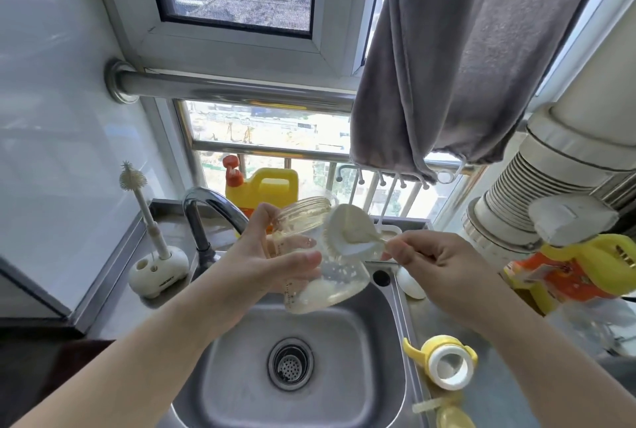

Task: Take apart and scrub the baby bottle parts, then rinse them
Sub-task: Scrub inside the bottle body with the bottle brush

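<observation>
Stainless steel runs all round: a bench (457,389) with one sink (344,400) set into it, the drain strainer (290,364) at the middle of the basin. Nearest, on the bench's right strip beside the sink, lies one yellow bottle collar (444,360) with side handles and a white ring, its opening turned up toward the camera; a pale yellow piece (447,415) sits at the near edge, too cut off to name.

Above the sink both hands work. The left hand (272,255) grips one clear baby bottle (320,269) round its middle, thumb across the front. The bottle's long axis is tilted, base down and toward the camera, open threaded mouth pointing up and away toward the window. The right hand (437,262) pinches the handle of one white bottle brush (347,231), its bristled head touching the outside of the bottle near the neck.

Beyond, one curved tap (210,207) rises at the sink's back edge. At the bench's left back corner a second brush (144,200) stands upright in a white holder (160,271). One yellow jug (265,188) with an orange cap stands at the back by the window, and a grey towel (464,59) hangs above right
</observation>
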Motion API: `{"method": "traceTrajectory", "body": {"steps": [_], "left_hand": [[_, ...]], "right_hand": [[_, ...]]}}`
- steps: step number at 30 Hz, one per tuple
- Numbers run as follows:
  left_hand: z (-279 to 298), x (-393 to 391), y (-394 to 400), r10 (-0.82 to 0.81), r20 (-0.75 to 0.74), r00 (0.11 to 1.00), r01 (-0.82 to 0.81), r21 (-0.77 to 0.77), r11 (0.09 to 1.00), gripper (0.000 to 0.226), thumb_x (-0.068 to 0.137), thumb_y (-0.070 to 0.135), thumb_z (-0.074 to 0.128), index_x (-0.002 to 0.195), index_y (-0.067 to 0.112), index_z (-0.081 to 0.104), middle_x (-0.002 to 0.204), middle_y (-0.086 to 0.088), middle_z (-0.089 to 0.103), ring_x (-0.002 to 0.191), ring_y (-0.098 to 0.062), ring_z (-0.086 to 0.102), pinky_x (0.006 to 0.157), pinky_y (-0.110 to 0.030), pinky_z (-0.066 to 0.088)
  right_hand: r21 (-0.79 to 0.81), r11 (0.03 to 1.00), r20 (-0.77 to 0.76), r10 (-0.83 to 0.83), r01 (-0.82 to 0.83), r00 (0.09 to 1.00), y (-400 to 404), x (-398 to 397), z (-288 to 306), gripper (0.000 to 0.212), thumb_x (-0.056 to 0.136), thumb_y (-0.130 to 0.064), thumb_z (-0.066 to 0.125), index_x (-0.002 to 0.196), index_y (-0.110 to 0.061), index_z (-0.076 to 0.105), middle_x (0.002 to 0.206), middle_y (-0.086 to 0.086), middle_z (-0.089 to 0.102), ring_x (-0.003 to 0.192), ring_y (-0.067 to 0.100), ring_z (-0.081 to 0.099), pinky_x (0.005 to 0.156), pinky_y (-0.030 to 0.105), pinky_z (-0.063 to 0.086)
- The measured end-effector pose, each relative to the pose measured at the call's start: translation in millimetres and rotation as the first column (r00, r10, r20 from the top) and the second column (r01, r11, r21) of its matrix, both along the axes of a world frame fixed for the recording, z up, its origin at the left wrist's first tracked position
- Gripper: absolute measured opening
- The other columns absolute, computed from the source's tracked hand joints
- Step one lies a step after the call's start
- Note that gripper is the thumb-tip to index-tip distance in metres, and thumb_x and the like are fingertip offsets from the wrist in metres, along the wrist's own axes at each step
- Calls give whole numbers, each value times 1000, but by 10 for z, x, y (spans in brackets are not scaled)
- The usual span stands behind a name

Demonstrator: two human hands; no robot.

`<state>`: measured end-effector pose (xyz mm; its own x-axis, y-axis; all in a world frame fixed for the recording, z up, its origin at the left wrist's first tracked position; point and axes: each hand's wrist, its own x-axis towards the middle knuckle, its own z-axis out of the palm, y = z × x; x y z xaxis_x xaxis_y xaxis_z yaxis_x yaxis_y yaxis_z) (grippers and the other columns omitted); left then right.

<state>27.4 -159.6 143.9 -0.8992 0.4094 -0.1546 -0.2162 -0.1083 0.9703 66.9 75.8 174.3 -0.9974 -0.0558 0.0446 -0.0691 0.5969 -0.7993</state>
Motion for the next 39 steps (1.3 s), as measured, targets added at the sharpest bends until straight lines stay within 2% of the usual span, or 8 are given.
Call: {"method": "traceTrajectory", "body": {"steps": [5, 10, 17, 22, 26, 29, 32, 39], "left_hand": [[-27, -7, 2, 21, 68, 997, -19, -26, 999, 87, 53, 32, 87, 127, 21, 42, 110, -16, 68, 92, -35, 69, 84, -51, 54], [-2, -19, -7, 30, 86, 996, -31, 13, 999, 57, 65, 25, 71, 114, 5, 52, 116, -25, 61, 98, -34, 67, 79, -51, 56], [-35, -63, -14, 57, 130, 990, -71, 104, 992, 68, 68, 35, 69, 128, 12, 46, 104, -14, 67, 82, -26, 68, 61, -34, 56], [-14, 10, 101, 16, 43, 999, -19, 82, 996, 24, 79, 40, 60, 100, 27, 54, 117, -10, 59, 86, -26, 69, 65, -41, 59], [13, 38, 84, -46, -158, 986, 30, -104, 994, 75, 69, 43, 78, 127, 43, 32, 127, 3, 48, 96, -18, 69, 78, -39, 58], [33, 53, 35, -144, -322, 936, 22, -356, 934, 115, 39, 51, 83, 130, 58, 13, 127, 13, 38, 100, 2, 62, 86, -19, 52], [34, 46, 17, -131, -367, 921, -36, -415, 909, 116, 36, 57, 79, 131, 58, 11, 123, 13, 39, 94, 13, 58, 77, -4, 46], [-101, 19, -20, 13, -321, 947, -124, -327, 937, 94, 36, 54, 80, 115, 54, 28, 121, 12, 49, 88, -2, 67, 74, -24, 56]], "right_hand": [[-35, 999, 44, -22, 24, 999, -69, 3, -81, 40, 75, -59, 44, 76, -29, 71, 42, -10, 40, 44, 2, 41, 57, 25, 33], [-84, 995, 54, -46, 51, 997, -38, -3, -140, 40, 76, -55, 46, 77, -25, 71, 41, -9, 31, 38, 5, 31, 49, 17, 25], [-236, 970, 122, 89, -59, 988, 2, 46, -225, 26, 81, -50, 62, 100, -34, 70, 74, -15, 67, 67, 0, 59, 71, 19, 42], [-283, 956, 62, 104, -82, 993, -67, 17, -251, 26, 76, -49, 63, 94, -34, 72, 88, 5, 70, 83, 28, 62, 82, 38, 47], [-275, 955, 43, 127, -110, 991, -38, -6, -269, 49, 68, -73, 59, 92, -31, 72, 83, 18, 61, 76, 33, 55, 77, 38, 42], [-264, 959, 43, 123, -107, 992, -78, -17, -235, 25, 74, -62, 58, 74, -40, 69, 65, -3, 53, 66, 21, 46, 71, 34, 37], [-269, 958, 44, 117, -101, 992, -129, -18, -214, 22, 76, -56, 59, 66, -38, 66, 60, -1, 44, 64, 14, 40, 68, 31, 31], [-220, 971, 18, 100, -93, 995, -228, -65, -181, 35, 81, -50, 59, 56, -27, 55, 58, -3, 34, 58, 12, 32, 60, 28, 25]]}}
